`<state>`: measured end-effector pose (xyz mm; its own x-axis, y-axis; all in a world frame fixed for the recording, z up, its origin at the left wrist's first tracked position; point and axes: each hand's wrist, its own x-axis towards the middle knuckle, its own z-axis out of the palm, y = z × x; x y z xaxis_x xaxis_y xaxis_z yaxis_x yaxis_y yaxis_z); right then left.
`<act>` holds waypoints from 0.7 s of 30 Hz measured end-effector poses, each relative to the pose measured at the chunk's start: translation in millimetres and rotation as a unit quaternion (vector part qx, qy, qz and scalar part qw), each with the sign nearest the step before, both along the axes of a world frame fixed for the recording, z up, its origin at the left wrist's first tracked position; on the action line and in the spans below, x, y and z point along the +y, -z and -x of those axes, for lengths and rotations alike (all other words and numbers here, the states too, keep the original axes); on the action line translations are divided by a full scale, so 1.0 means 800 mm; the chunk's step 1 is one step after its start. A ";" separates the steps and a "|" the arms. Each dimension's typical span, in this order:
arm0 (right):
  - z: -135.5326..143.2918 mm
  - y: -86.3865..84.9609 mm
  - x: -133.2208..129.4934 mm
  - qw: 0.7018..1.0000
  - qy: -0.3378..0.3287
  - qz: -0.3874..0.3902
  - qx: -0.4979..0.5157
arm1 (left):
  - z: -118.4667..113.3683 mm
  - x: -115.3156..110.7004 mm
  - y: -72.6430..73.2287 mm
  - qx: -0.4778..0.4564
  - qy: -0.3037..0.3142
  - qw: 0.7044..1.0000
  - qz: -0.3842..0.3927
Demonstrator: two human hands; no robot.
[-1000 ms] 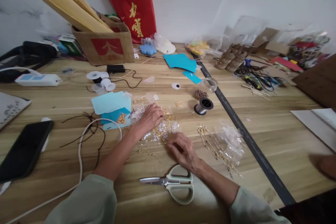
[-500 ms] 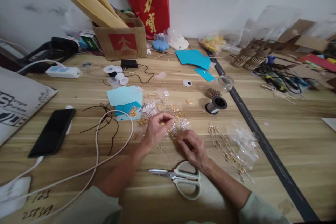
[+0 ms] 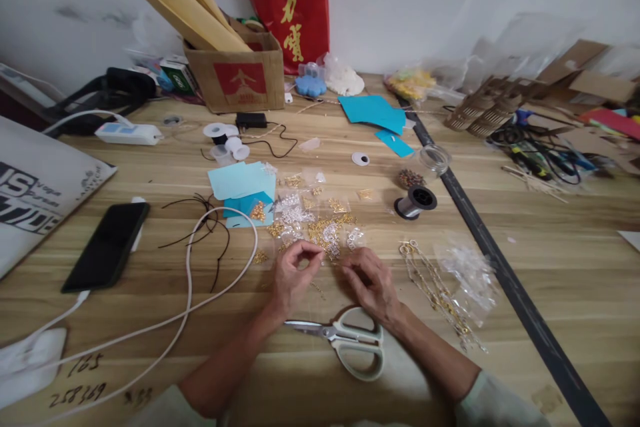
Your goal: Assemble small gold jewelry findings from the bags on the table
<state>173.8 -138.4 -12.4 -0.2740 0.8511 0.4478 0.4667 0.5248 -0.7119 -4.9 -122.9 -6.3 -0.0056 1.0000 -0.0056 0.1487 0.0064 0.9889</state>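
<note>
Gold and silver-coloured small metal findings [image 3: 330, 235] lie in a loose, glinting pile on the pale wood-grain bench [image 3: 280, 387], between its far and near edges and just beyond both hands. Small clear plastic packets of similar pieces are spread around the pile.

The left hand [image 3: 295, 279] is at the near side of the pile, fingers curled round toward the thumb. The right hand [image 3: 373, 282] rests just beside it, thumb and fingers bent inward in the same way. The tips are too small to tell whether either hand pinches a piece.

Scissors with pale green looped handles [image 3: 330, 331] lie toward the bench's near edge, blades pointing to the left wrist. Toward the right edge are gold and silver-coloured bead chains [image 3: 434, 288], next to a crumpled heap of clear plastic bags [image 3: 470, 277]. A dark-rimmed spool of grey wire [image 3: 414, 203] stands farther back, near a cluster of reddish-brown beads [image 3: 412, 178]. Light-blue paper cards [image 3: 240, 180] lie left of the packets, and a black smartphone [image 3: 107, 247] is nearer the left edge.
</note>
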 end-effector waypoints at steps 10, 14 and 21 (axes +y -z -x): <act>-0.001 0.002 0.000 1.000 0.005 -0.013 -0.003 | -0.002 -0.005 -0.002 -0.005 0.022 0.997 -0.073; -0.001 0.001 0.000 1.000 0.000 -0.018 -0.005 | -0.002 -0.004 -0.003 -0.008 0.021 0.997 -0.076; -0.001 0.002 0.000 1.000 0.003 -0.026 -0.004 | -0.002 -0.005 -0.003 -0.003 0.019 0.997 -0.071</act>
<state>174.2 -138.7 -13.8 -0.2729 0.8285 0.4890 0.4750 0.5580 -0.6804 -3.4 -127.2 -4.2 0.0316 0.9903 0.1353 0.1409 -0.1384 0.9803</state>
